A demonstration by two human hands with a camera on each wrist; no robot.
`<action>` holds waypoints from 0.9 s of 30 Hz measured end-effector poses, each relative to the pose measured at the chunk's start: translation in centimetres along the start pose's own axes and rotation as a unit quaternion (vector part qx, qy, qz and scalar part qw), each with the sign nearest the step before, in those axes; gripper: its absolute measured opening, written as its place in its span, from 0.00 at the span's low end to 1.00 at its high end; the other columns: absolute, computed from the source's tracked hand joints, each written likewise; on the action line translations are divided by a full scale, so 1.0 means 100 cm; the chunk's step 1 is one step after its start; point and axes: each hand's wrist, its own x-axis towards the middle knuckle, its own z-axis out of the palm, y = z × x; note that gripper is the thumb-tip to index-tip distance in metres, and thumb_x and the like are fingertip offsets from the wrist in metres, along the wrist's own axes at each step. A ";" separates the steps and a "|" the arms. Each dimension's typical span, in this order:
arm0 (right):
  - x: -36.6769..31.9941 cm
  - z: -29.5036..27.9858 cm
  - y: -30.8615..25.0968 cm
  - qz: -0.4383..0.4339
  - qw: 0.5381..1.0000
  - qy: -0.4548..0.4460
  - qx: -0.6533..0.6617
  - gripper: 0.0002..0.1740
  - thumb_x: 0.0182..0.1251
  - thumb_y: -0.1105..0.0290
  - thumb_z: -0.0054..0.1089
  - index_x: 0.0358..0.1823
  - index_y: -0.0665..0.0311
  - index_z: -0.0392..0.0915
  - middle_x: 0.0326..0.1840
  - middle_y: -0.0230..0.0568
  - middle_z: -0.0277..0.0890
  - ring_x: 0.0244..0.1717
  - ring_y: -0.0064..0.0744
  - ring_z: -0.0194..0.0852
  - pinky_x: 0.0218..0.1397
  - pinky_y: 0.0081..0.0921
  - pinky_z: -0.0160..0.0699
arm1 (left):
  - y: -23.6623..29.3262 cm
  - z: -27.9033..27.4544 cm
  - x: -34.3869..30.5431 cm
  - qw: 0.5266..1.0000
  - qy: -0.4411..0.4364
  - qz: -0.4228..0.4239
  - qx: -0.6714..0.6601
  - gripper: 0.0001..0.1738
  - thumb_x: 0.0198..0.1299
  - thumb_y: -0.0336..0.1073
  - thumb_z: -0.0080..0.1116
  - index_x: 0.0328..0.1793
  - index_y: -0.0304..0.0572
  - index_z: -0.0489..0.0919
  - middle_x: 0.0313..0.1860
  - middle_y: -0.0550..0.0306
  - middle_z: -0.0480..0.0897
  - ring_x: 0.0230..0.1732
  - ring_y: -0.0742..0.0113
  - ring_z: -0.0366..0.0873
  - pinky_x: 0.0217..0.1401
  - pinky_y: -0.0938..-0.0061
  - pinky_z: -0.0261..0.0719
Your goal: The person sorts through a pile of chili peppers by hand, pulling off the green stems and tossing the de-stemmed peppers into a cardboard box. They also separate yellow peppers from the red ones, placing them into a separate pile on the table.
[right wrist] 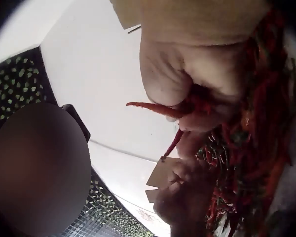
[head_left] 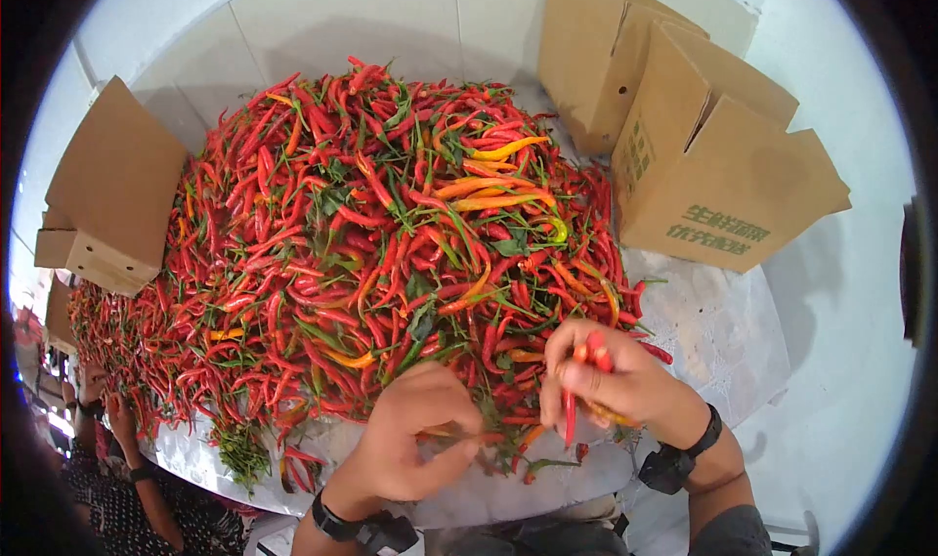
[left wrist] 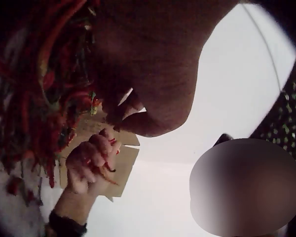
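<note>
A big heap of red chili peppers (head_left: pixel 322 214), with some orange and green ones and bits of leaf, covers the table. In the head view my right hand (head_left: pixel 616 375) grips several chili peppers (head_left: pixel 571 414) over the heap's near right edge; their tips stick out between the fingers, also in the right wrist view, where an orange-red chili (right wrist: pixel 150 107) juts from the fist. My left hand (head_left: pixel 420 434) is at the near edge, thumb and forefinger bent together at a reddish chili (head_left: pixel 491 439), mostly hidden by the fingers.
Cardboard boxes stand at the back right (head_left: pixel 723 185) and left (head_left: pixel 122 190) of the heap. A bunch of green stems (head_left: pixel 242 453) lies at the table's near left edge. Another person's hand (head_left: pixel 122 424) is at the far left. Pale tabletop (head_left: pixel 723 321) shows on the right.
</note>
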 end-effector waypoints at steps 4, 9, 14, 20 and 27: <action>0.010 -0.005 0.012 -0.044 0.979 0.065 0.188 0.14 0.81 0.57 0.48 0.52 0.60 0.68 0.28 0.37 0.74 0.28 0.32 0.84 0.16 0.18 0.72 | -0.003 0.024 0.002 0.977 0.141 -0.025 0.160 0.07 0.49 0.35 0.69 0.32 0.44 0.83 0.31 0.57 0.76 0.34 0.60 0.73 0.39 0.65 0.67; 0.012 0.005 0.009 -0.015 0.978 0.127 0.164 0.16 0.76 0.57 0.57 0.49 0.63 0.70 0.25 0.32 0.71 0.20 0.24 0.75 0.16 0.18 0.68 | -0.011 0.041 0.015 0.885 0.227 -0.025 0.406 0.10 0.46 0.38 0.74 0.31 0.47 0.84 0.27 0.59 0.72 0.33 0.58 0.71 0.39 0.63 0.65; 0.011 0.005 0.017 0.029 0.984 0.106 0.141 0.13 0.71 0.62 0.65 0.44 0.64 0.75 0.22 0.27 0.69 0.17 0.15 0.64 0.16 0.16 0.55 | -0.021 0.046 0.020 0.881 0.233 -0.052 0.407 0.08 0.45 0.36 0.74 0.28 0.46 0.84 0.26 0.60 0.71 0.31 0.59 0.71 0.38 0.63 0.65; 0.011 0.004 0.023 -0.006 0.979 0.128 0.156 0.13 0.69 0.64 0.68 0.46 0.63 0.77 0.26 0.27 0.76 0.18 0.13 0.62 0.18 0.15 0.55 | -0.014 0.038 0.005 0.932 0.263 -0.063 0.242 0.07 0.43 0.29 0.74 0.28 0.43 0.84 0.26 0.59 0.74 0.28 0.65 0.72 0.30 0.69 0.68; 0.011 0.024 0.018 0.031 0.993 0.116 0.022 0.15 0.67 0.63 0.70 0.47 0.64 0.80 0.29 0.27 0.79 0.19 0.12 0.67 0.20 0.14 0.65 | -0.008 0.056 0.002 0.965 0.196 -0.035 0.168 0.08 0.50 0.34 0.75 0.33 0.41 0.86 0.27 0.58 0.76 0.29 0.64 0.73 0.33 0.70 0.71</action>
